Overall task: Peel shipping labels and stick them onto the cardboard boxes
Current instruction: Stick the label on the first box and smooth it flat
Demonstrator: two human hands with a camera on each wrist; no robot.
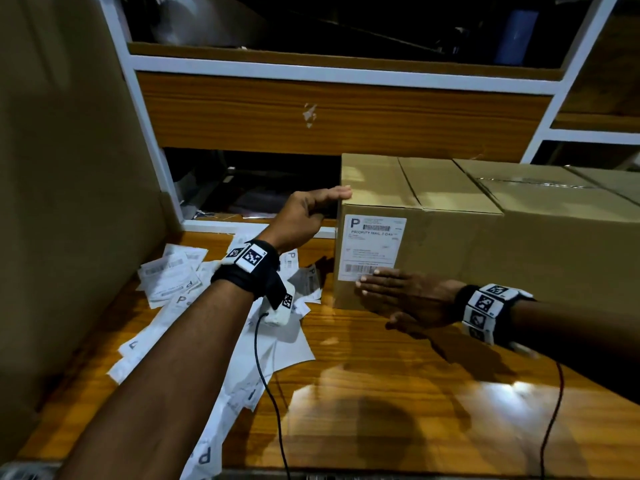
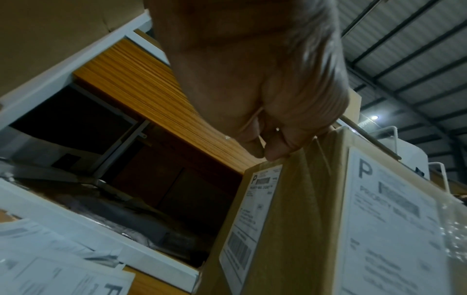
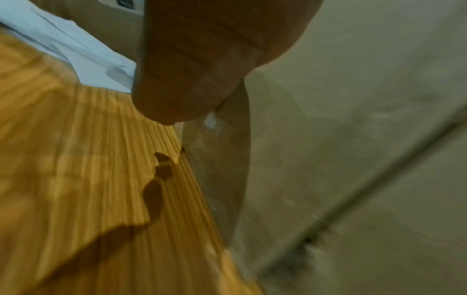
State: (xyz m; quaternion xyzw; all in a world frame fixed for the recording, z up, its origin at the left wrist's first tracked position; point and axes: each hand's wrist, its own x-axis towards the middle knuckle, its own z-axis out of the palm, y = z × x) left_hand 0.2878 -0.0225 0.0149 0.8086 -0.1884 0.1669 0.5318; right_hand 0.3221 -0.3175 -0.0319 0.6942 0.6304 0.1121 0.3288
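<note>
A brown cardboard box stands on the wooden table. A white Priority Mail label is stuck on its front face. In the left wrist view a second label shows on the box's left side, beside the front label. My left hand rests against the box's upper left corner, its fingertips touching the top edge of that side. My right hand lies flat on the front face, straight fingers pressing the label's lower right corner. The right wrist view is blurred, showing the palm beside the box.
Loose white label sheets and backings are heaped on the table at the left, and more sheets reach the front edge. A tall cardboard sheet stands at far left. Another taped box adjoins on the right. Shelving rises behind.
</note>
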